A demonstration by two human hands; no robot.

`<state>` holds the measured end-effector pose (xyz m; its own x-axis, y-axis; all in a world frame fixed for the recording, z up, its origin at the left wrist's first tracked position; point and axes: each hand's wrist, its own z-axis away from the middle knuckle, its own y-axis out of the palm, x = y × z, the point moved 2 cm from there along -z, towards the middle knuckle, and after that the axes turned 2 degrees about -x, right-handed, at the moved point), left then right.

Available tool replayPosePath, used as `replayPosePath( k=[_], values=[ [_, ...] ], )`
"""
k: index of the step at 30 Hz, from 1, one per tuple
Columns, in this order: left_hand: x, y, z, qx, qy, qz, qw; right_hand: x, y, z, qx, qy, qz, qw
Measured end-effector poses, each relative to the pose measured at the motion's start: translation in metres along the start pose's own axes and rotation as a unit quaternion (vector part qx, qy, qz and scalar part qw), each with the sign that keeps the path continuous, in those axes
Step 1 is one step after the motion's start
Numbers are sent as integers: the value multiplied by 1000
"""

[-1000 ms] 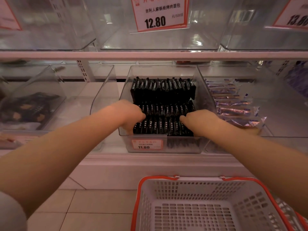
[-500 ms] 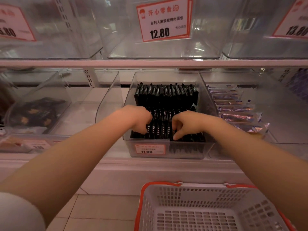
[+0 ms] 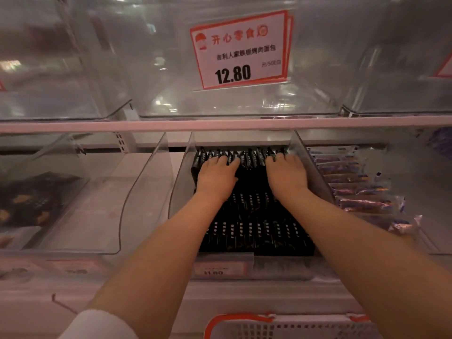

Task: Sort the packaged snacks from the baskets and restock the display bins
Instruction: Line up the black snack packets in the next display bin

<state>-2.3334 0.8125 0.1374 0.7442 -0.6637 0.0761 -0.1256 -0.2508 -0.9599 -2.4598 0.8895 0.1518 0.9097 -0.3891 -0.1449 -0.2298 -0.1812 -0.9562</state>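
Black packets [image 3: 254, 231] fill the clear bin [image 3: 178, 187]; the shelf edge [image 3: 220, 124] at twelve o'clock caps headroom.

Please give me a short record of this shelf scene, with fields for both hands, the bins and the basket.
left hand: fingers flat on the back row of black snack packs
right hand: likewise, near the bin's right wall
middle bin: clear, holds rows of upright black packs
right bin: purple-wrapped snacks
upper bin tag: price tag, 12.80
basket: white with red rim, below the shelf
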Motion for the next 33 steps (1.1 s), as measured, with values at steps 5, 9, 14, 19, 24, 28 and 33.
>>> replayPosePath(
  k=[5, 9, 14, 19, 24, 28, 33],
  values=[
    [0, 5, -2, 8, -8, -18, 1000, 2, 2, 2, -35, 8, -29, 999],
    [-2, -2, 8, 90, -13, -26, 996, 1, -13, 8, 29, -3, -49, 998],
    [-53, -47, 36, -13, 49, 147, 988, -19, -52, 74, -38, -70, -202, 976],
    [-127, -94, 73, -97, 202, 255, 941, -104, -68, 141, -153, 9, -301, 941],
    [-187, -105, 65, -65, 342, 33, 937, -197, -39, 157, -39, 135, -274, 951],
    [-209, -97, 40, 43, 307, -111, 944, -221, -28, 150, 53, 86, -243, 965],
    [-215, -92, 20, 205, 236, -157, 937, -227, -21, 133, 91, 16, -201, 975]
  ],
)
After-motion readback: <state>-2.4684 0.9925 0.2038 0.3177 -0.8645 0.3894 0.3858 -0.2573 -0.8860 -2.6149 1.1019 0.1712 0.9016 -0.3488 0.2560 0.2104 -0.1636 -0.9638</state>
